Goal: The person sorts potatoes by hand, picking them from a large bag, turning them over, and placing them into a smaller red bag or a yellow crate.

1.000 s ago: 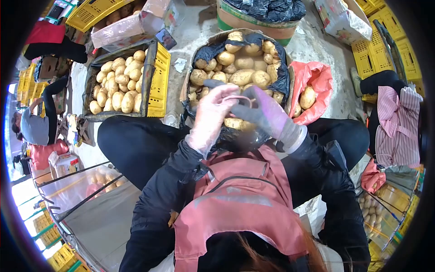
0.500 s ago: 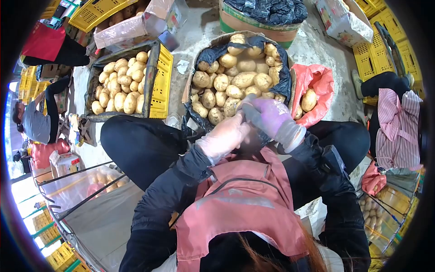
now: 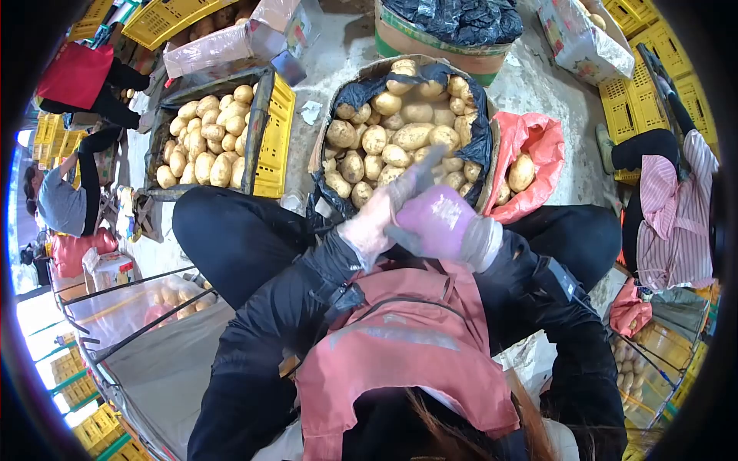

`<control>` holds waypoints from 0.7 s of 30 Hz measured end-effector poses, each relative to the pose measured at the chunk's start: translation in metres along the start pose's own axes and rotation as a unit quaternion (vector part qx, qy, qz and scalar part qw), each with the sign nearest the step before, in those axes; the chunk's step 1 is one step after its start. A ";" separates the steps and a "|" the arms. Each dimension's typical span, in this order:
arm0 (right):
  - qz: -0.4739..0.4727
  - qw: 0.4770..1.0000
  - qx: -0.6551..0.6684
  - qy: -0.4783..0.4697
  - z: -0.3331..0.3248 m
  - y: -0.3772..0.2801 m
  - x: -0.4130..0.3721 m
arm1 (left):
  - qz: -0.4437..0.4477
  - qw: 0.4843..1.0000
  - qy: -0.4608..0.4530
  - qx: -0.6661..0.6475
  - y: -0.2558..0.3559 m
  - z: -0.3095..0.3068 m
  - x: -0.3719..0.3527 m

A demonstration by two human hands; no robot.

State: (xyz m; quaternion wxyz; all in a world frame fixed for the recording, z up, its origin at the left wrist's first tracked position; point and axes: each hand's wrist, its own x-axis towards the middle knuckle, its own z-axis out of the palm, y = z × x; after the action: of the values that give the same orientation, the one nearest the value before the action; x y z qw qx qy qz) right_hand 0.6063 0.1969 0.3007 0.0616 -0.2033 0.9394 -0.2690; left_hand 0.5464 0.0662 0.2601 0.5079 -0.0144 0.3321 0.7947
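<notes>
My left hand (image 3: 372,226), in what looks like a thin pale covering, meets my right hand (image 3: 438,221) above my lap. The right wears a purple glove with grey fingers, which are closed at the left hand's side on something I cannot make out. A blurred grey, glove-like shape (image 3: 415,180) points up from the left hand, whose fingers are hidden. Just beyond both hands is a box lined with black plastic (image 3: 478,146), holding several potatoes (image 3: 413,137). To its right, a red bag (image 3: 547,160) holds potatoes too.
A yellow crate (image 3: 274,142) of potatoes stands left of the box. Behind are a round container (image 3: 442,54) with black plastic and a carton (image 3: 588,46). People are at the left (image 3: 65,200) and right (image 3: 673,207). A wire-framed cart (image 3: 165,361) is at lower left.
Both hands have moved down and slightly apart, toward my body. The grey shape now stretches up from the left hand. A person at the right has extended an arm.
</notes>
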 end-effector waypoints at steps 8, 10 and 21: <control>0.044 0.977 0.204 0.030 0.018 -0.018 -0.004 | 0.032 0.993 -0.078 0.081 0.010 -0.005 0.024; 0.002 0.979 0.197 0.053 0.029 -0.018 -0.007 | 0.037 0.991 -0.127 -0.009 -0.002 -0.018 0.031; -0.035 0.979 0.199 -0.030 0.032 -0.020 -0.026 | -0.034 0.982 -0.165 0.080 -0.046 -0.027 0.034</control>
State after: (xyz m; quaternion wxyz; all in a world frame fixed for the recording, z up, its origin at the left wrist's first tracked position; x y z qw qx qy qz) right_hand 0.6443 0.1766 0.2841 0.1193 -0.2278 0.8573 -0.4459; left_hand 0.5597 0.0908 0.2034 0.5824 0.1464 0.3057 0.7389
